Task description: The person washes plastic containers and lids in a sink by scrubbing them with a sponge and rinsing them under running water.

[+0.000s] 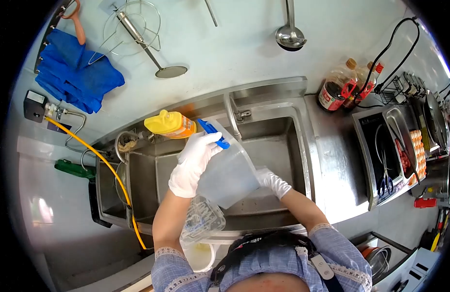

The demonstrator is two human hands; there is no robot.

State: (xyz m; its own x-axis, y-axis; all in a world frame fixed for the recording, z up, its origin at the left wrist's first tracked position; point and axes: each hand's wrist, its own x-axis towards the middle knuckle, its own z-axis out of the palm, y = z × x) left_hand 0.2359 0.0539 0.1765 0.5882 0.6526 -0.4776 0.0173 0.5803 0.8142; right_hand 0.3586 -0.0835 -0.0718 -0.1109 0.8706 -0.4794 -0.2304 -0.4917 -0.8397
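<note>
A translucent plastic container [226, 168] with a blue clip or handle [212, 134] at its upper edge is held tilted over the steel double sink [307, 146]. My left hand [192, 160], in a white glove, has its fingers wrapped at the blue part. At the container's lower right side is my right hand [272, 182], also gloved; its fingertips are partly hidden at the container's edge. The faucet [230, 114] stands just behind the container. Beside my left hand, a yellow bottle [170, 124] sits on the sink's back ledge.
A clear plastic tray [203, 220] lies at the sink's front edge above a white bucket [200, 257]. A yellow hose [103, 160] crosses the left side. Sauce bottles [334, 87] and a tray of eggs [417, 152] are at the right. Ladles [290, 36] and blue cloths [76, 73] hang on the wall.
</note>
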